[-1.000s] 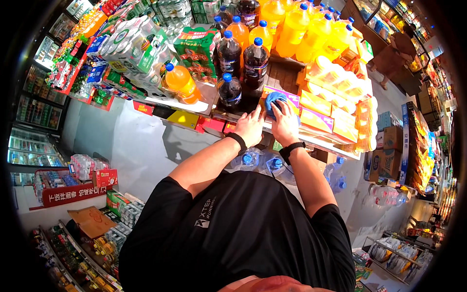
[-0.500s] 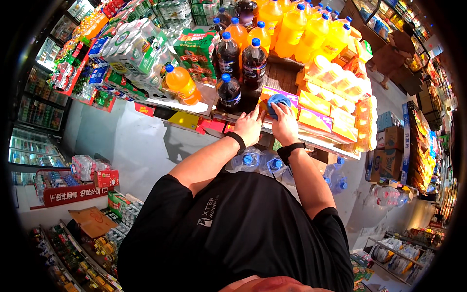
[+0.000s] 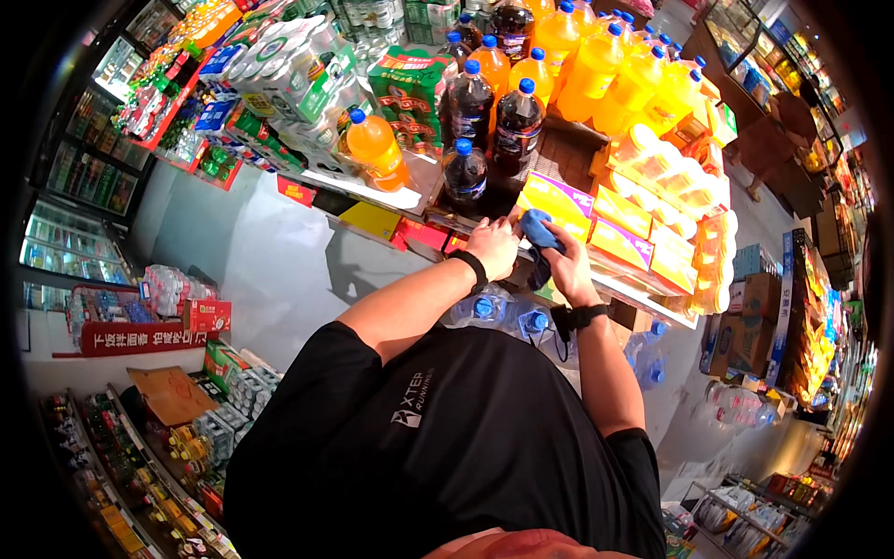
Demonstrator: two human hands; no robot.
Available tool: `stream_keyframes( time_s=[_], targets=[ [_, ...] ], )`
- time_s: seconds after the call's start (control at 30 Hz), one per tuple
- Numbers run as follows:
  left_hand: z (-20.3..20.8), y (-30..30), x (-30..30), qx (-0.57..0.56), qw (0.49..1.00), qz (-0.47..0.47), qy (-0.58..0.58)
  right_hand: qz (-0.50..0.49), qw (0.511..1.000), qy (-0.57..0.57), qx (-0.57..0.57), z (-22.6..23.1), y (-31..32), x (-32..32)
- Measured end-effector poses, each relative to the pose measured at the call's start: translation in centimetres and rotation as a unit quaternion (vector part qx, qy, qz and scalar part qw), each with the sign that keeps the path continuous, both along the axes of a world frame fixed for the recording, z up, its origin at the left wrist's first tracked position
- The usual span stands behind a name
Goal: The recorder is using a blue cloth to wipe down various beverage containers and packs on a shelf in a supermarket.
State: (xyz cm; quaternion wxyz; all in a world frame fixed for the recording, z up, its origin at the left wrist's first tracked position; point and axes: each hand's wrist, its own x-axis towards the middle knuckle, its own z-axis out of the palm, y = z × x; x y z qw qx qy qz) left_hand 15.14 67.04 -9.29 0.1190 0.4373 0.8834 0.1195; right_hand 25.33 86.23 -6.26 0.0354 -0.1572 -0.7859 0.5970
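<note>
A blue cloth (image 3: pixel 538 228) is bunched in my right hand (image 3: pixel 570 267), its fingers closed round it. A darker end of it hangs down between my hands. My left hand (image 3: pixel 494 248) is just left of the cloth, at the front edge of the display stand, its fingers bent in toward the cloth; whether they grip part of it is hidden. Right in front of my hands are yellow and purple boxes (image 3: pixel 556 203). A small dark soda bottle (image 3: pixel 465 174) with a blue cap stands beyond my left hand.
Larger dark bottles (image 3: pixel 519 121) and orange drink bottles (image 3: pixel 593 74) crowd the stand behind. One orange bottle (image 3: pixel 377 154) stands at the left by shrink-wrapped can packs (image 3: pixel 293 70). Wrapped water bottles (image 3: pixel 484 307) are below the stand's edge. Clear-wrapped jars (image 3: pixel 666 172) are stacked at the right.
Both hands have drawn back toward me from the box and stand edge. The cloth has come off the box top with my right hand and now hangs partly loose. The view has shifted slightly.
</note>
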Motion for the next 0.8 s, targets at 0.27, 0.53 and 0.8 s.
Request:
stream_keyframes(
  time_s=[0.27, 0.53, 0.8],
  targets=[
    [1.0, -1.1, 0.4, 0.133, 0.991, -0.003, -0.006, -0.050, 0.972, -0.015, -0.229, 0.7, -1.7, 4.1],
    [4.3, -5.8, 1.8, 0.377, 0.756, -0.026, -0.535, -0.084, 0.925, -0.032, -0.369, 4.2, -4.9, 3.4],
    [1.3, -15.1, -1.5, 0.372, 0.632, 0.112, -0.670, -0.043, 0.954, -0.080, -0.286, 2.2, -13.3, -0.1]
  ],
)
